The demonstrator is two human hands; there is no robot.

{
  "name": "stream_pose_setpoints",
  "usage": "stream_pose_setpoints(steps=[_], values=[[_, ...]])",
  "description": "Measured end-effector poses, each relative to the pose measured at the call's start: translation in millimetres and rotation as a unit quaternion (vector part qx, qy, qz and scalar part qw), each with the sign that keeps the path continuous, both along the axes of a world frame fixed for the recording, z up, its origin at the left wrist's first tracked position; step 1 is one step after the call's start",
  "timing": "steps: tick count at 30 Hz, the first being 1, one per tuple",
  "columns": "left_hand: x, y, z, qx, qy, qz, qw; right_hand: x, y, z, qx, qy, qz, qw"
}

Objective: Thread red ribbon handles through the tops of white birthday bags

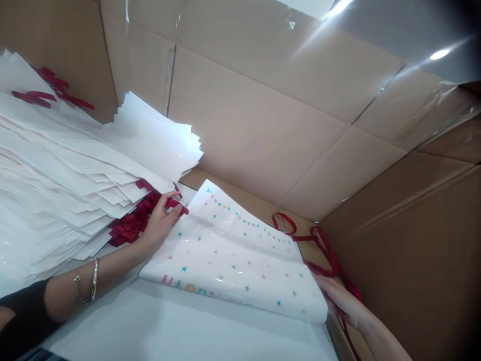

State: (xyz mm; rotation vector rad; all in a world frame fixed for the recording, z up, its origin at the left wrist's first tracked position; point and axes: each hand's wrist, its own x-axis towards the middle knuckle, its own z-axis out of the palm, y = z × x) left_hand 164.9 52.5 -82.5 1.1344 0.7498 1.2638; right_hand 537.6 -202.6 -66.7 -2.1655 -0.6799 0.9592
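Observation:
A folded white sheet [233,260] with coloured stars, a bunting border and part of the word "HAPPY" lies in front of me. At its left edge, my left hand [163,215] pinches the end of a red ribbon [176,204] between thumb and fingers. My right hand [340,298] is at the sheet's right edge, closed around a long red ribbon [323,248]; its fingertips are partly hidden. That ribbon loops behind the sheet and trails below the hand.
A tall pile of white folded sheets [67,175] stands on the left, with bunched red ribbon ends [131,220] sticking out. Cardboard walls [255,125] rise at the back and right. Beneath the printed sheet is a white surface [195,326].

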Motion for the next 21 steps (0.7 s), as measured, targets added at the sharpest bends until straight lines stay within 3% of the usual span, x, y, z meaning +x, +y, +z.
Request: stream_pose_setpoints(steps=[3, 6, 10, 14, 17, 19, 21], values=[[1, -2, 2.5, -0.016, 0.038, -0.026, 0.999, -4, 9, -2.7, 0.059, 0.077, -0.073, 0.993], [-1, -2, 1.2, -0.012, 0.096, -0.051, 0.994, -5, 22, -6.7, 0.069, 0.119, -0.088, 0.987], [-11, 6, -7.5, 0.115, 0.252, -0.035, 0.96, 1, 28, -14.9, 0.079, 0.131, -0.065, 0.986], [-33, 9, -9.9, 0.304, 0.402, 0.02, 0.864, 8, 20, -16.9, 0.085, 0.136, -0.094, 0.983], [-53, 5, 0.2, 0.458, 0.437, 0.037, 0.773, 6, 18, -11.4, 0.075, 0.16, -0.143, 0.974], [-65, 3, 8.8, 0.555, 0.431, 0.006, 0.712, 3, 19, -6.2, 0.065, 0.163, -0.179, 0.968], [-73, 2, 15.0, 0.603, 0.428, -0.053, 0.671, 0, 22, -2.1, 0.053, 0.145, -0.2, 0.968]])
